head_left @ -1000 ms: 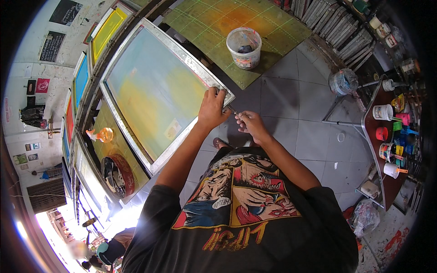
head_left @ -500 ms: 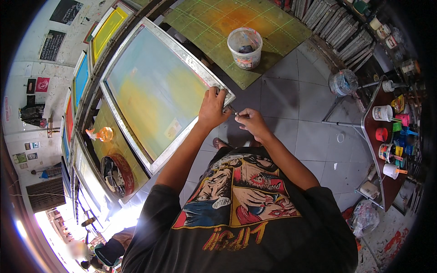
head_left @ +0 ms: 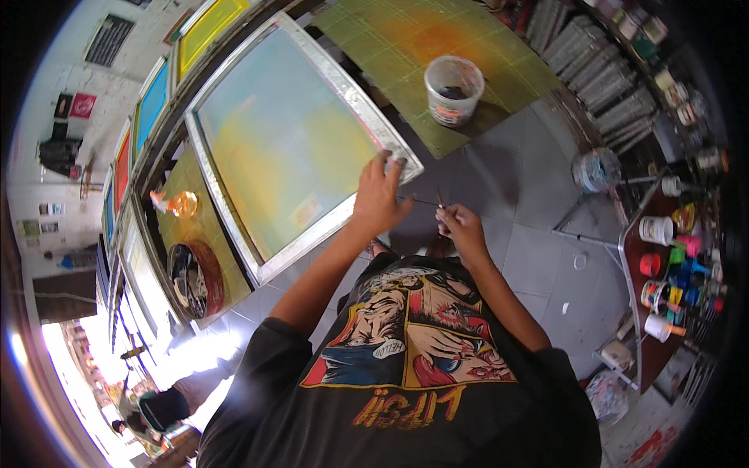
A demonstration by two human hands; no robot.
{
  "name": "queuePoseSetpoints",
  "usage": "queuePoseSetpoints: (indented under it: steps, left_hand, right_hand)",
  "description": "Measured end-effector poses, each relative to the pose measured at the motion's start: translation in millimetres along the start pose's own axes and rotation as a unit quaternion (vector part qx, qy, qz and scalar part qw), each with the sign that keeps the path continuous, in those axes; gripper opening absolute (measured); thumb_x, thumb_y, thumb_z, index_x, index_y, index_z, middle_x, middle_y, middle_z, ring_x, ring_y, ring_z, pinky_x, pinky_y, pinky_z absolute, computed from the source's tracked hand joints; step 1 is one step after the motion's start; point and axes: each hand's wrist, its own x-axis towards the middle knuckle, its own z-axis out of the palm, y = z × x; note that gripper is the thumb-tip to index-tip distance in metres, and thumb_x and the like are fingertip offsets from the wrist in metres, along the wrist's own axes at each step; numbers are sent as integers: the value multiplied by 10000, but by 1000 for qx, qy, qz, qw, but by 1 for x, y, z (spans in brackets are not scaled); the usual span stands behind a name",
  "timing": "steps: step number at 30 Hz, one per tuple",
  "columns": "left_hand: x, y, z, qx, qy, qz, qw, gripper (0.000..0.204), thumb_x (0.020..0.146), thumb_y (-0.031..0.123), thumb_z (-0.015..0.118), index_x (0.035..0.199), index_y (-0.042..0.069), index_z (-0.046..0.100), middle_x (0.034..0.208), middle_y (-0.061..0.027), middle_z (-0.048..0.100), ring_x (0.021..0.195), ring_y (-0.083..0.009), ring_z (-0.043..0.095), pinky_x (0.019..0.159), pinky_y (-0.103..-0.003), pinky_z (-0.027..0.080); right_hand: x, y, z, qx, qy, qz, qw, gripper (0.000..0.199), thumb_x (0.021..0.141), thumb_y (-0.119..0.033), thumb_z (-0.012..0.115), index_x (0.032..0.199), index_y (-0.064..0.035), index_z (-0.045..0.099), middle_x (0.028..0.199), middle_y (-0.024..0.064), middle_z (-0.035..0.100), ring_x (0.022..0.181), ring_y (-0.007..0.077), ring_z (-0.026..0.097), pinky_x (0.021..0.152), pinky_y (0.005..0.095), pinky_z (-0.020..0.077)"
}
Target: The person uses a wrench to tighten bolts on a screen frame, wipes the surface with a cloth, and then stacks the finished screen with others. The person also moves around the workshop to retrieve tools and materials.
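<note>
Green surface [head_left: 406, 47] beyond fingers, tub [head_left: 453, 90] on it. Left hand [head_left: 380, 193] fingers clamped on frame [head_left: 234, 117] corner. Right hand [head_left: 460, 228] fingers pinch thin tool [head_left: 439, 196]. Grey floor [head_left: 530, 249] open rightward.

The left hand [head_left: 377, 199] grips the corner of an aluminium-framed printing screen [head_left: 289, 140] while the right hand [head_left: 460, 228] pinches a thin tool [head_left: 439, 199] beside it, above a grey tiled floor [head_left: 515, 234] near a paint bucket [head_left: 453, 90].
</note>
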Motion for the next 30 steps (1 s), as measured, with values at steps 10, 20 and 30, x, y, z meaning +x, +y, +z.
queuePoseSetpoints:
  steps: [10,20,30]
  left_hand:
    - [-107,20,-66,-563,35,-345,750,244,955,107,452,1160,0,528,877,-59,603,790,-105,541,738,-246,454]
    - [-270,-158,-267,-96,406,-425,803,250,914,161,467,1029,1,623,812,-97,626,746,-183,594,693,-297,452]
    - [-374,-261,-372,58,215,-478,850,284,867,150,516,1098,16,614,1003,-227,638,947,-360,614,845,-398,460]
  right_hand:
    - [-38,-51,88,-291,-274,-127,908,204,794,-145,707,909,7,635,742,17,619,653,70,514,580,238,427]
    - [-20,-30,177,-245,-345,-52,905,210,860,-96,612,1042,9,618,900,52,632,817,102,576,729,247,475]
    - [-30,3,225,-282,-254,-64,923,178,888,-108,564,1019,3,611,884,46,619,803,101,565,685,239,452]
